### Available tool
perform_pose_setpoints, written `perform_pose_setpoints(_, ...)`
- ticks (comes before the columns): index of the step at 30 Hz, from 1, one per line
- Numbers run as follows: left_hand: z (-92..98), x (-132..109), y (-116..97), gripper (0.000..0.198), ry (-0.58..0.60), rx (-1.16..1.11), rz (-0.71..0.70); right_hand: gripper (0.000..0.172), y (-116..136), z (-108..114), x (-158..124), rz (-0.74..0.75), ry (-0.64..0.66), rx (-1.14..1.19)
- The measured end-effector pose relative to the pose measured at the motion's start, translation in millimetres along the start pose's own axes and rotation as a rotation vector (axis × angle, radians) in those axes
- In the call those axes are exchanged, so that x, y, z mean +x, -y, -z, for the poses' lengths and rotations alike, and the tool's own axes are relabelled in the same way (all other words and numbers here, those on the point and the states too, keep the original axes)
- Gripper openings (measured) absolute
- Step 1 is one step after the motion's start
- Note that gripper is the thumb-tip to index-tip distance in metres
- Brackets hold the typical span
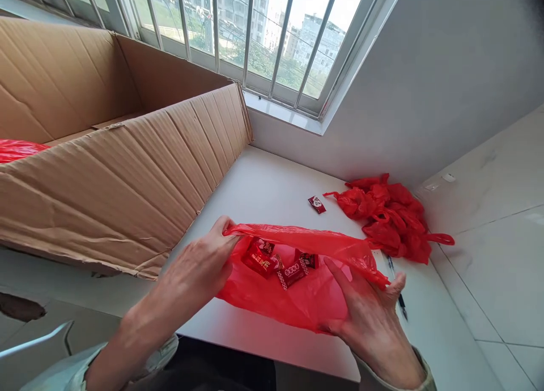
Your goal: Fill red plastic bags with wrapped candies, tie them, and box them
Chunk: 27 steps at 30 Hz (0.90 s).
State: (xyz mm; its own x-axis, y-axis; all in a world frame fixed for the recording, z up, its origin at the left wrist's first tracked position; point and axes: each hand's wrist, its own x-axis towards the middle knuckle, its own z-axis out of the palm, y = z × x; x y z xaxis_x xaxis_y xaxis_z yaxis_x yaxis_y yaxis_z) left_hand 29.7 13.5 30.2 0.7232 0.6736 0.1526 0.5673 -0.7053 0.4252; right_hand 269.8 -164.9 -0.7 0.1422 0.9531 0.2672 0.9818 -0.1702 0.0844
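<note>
While left hand (pixel 216 259) pinches thin red plastic bag (pixel 272 303) at 6 o'clock and right hand (pixel 374 311) spreads its mouth, fingers apart, I judge small dark-red wrapped packets (pixel 293 273) loaded, closing undone.

It was an ordinary indoor room, perhaps in a home or a small workroom; which of the two could not be told. Daylight came through a window (pixel 236 45) fitted with metal bars, and multi-storey buildings (pixel 321 45) and greenery stood outside. A plain painted wall (pixel 442 68) met pale, veined tiles (pixel 501 232) to the right. Below the sill (pixel 289 115), a white surface (pixel 267 178) served as a worktop. A big cardboard box (pixel 187 153), a heap of red plastic bags (pixel 393 212), small wrapped packets (pixel 293 273) and a pen (pixel 403 306) gave it the look of a packing corner.
</note>
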Motion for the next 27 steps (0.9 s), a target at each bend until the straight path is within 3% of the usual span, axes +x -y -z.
perform_pose_setpoints(5,2.9,-3.2,-1.3,0.039,-0.008,-0.027,-0.030,0.071,2.9,4.8,2.4,-0.001,0.017,-0.020)
perform_pose_setpoints(10,-7.2,-5.4,-1.0,0.021,-0.027,-0.110,-0.068,0.053,10.0,8.0,5.0,-0.021,0.039,-0.016)
perform_pose_setpoints(13,-10.9,-4.5,-4.7,0.021,-0.088,-0.160,-0.074,0.038,27.3,13.7,10.4,-0.057,-0.057,-0.015)
perform_pose_setpoints(17,-12.2,0.1,-9.4,0.035,-0.128,-0.214,-0.115,0.034,61.4,15.7,30.3,0.015,-0.179,0.071)
perform_pose_setpoints(22,-17.7,3.1,-7.0,0.048,-0.136,-0.228,-0.117,0.021,92.4,-15.7,75.6,0.142,0.040,0.157)
perform_pose_setpoints(24,-20.3,1.9,-4.6,0.051,-0.128,-0.218,-0.112,0.019,99.1,-37.3,88.9,0.173,0.041,0.186)
perform_pose_setpoints(27,-21.5,-1.4,-1.8,0.054,-0.116,-0.214,-0.114,0.029,106.3,-65.0,97.0,0.176,-0.050,0.267)
